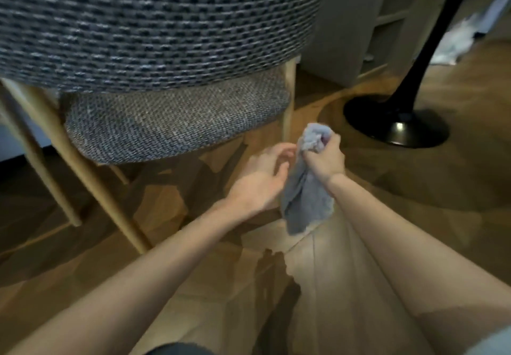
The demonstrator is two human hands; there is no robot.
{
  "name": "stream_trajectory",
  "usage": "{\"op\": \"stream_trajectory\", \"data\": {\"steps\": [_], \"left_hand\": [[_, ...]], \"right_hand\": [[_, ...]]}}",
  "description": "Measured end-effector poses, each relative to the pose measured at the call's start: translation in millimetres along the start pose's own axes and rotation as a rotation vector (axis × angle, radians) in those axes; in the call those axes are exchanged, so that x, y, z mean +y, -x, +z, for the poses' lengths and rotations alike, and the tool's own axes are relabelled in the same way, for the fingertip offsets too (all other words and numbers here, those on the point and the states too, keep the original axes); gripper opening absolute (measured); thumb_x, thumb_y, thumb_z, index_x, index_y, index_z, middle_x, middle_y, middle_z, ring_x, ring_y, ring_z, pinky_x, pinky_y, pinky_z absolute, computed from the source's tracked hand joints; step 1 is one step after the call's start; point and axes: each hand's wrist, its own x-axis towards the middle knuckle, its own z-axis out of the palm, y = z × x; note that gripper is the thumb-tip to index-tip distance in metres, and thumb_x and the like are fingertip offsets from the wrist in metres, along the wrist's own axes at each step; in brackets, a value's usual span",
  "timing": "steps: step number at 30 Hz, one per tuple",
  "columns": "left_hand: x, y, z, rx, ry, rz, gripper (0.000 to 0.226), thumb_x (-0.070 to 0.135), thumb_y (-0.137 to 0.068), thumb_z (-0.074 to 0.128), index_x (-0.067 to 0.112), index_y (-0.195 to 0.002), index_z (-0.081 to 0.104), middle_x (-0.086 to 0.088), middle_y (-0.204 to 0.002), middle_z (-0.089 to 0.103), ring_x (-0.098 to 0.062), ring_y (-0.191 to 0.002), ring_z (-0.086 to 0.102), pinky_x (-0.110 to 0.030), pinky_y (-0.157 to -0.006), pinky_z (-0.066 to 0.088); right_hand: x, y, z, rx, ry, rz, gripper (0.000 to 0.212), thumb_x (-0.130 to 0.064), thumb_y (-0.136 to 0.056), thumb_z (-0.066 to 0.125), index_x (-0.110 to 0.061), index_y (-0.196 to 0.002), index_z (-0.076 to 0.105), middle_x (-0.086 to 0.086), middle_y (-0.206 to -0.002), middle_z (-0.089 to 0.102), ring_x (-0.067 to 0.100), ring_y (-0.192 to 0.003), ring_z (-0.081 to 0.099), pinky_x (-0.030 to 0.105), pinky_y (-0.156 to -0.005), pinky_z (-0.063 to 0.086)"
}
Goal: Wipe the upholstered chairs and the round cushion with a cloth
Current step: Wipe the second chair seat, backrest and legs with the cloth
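Cloth (pixel 307 197) is in the air, not on fabric. My right hand (pixel 325 158) has it clenched in a fist, with a wad poking out above the knuckles and the rest dangling below. It hangs over the floor (pixel 193 285), just off the near right corner of the seat (pixel 177 122). My left hand (pixel 260 180) is loosely spread, palm turned toward the cloth, fingertips at its edge; whether they touch it I cannot tell through the blur. The chair fills the upper left of my view, seen from behind: the woven back (pixel 154 28) looms close, and the seat sits under it on pale wooden legs (pixel 96 177). A black pedestal (pixel 395 125) stands on the floor to the right, near the chair's right leg but apart from it. I read this as a regrip between wiping passes, the cloth being gathered or refolded rather than worked on anything. How much of the chair is done I can't judge from here, and I see no separate round cushion in view. Next I would want the left hand to help flatten the wad into a pad. Then the right hand should come up to the back or the seat edge with a broad face of cloth pressed on the weave, since a tight ball would only skim that coarse texture.
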Motion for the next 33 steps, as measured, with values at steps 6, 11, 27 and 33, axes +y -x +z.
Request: {"op": "stream_trajectory", "data": {"steps": [6, 11, 27, 33], "left_hand": [[7.0, -44.3, -20.4, 0.176, -0.523, 0.243, 0.046, 0.011, -0.09, 0.053, 0.013, -0.136, 0.05, -0.005, -0.138, 0.049, -0.022, -0.13, 0.04, -0.033, -0.111, 0.028], [-8.5, -70.1, -24.9, 0.125, -0.711, 0.188, 0.055, 0.013, -0.094, 0.052, 0.01, -0.146, 0.036, -0.008, -0.151, 0.034, -0.025, -0.141, 0.028, -0.036, -0.118, 0.018], [-37.2, -79.4, -17.8, 0.233, -0.835, 0.293, 0.045, 0.01, -0.099, 0.047, 0.007, -0.144, 0.041, -0.007, -0.149, 0.04, -0.027, -0.139, 0.036, -0.039, -0.116, 0.026], [-42.8, -79.3, -20.5, 0.213, -0.888, 0.331, 0.049, 0.004, -0.097, 0.05, 0.005, -0.145, 0.038, -0.009, -0.15, 0.038, -0.029, -0.139, 0.035, -0.041, -0.116, 0.027]], "right_hand": [[-42.4, -37.7, -18.2, 0.137, -0.145, -0.338, 0.04, -0.028, -0.092, 0.056, -0.022, -0.131, 0.047, 0.002, -0.122, 0.061, 0.023, -0.114, 0.056, 0.022, -0.081, 0.036], [-68.4, -91.2, -15.9, 0.159, -0.045, -0.448, 0.031, -0.027, -0.094, 0.053, -0.015, -0.123, 0.054, 0.011, -0.123, 0.059, 0.029, -0.114, 0.054, 0.029, -0.085, 0.041], [-5.9, -113.5, 70.0, 0.159, -0.212, -0.598, 0.032, -0.006, -0.1, 0.043, -0.003, -0.128, 0.056, 0.017, -0.135, 0.051, 0.027, -0.123, 0.049, 0.027, -0.104, 0.036], [52.9, -81.4, 116.5, 0.164, -0.247, -0.34, 0.033, -0.008, -0.093, 0.059, -0.006, -0.126, 0.058, 0.016, -0.131, 0.053, 0.027, -0.123, 0.05, 0.023, -0.101, 0.034]]}}
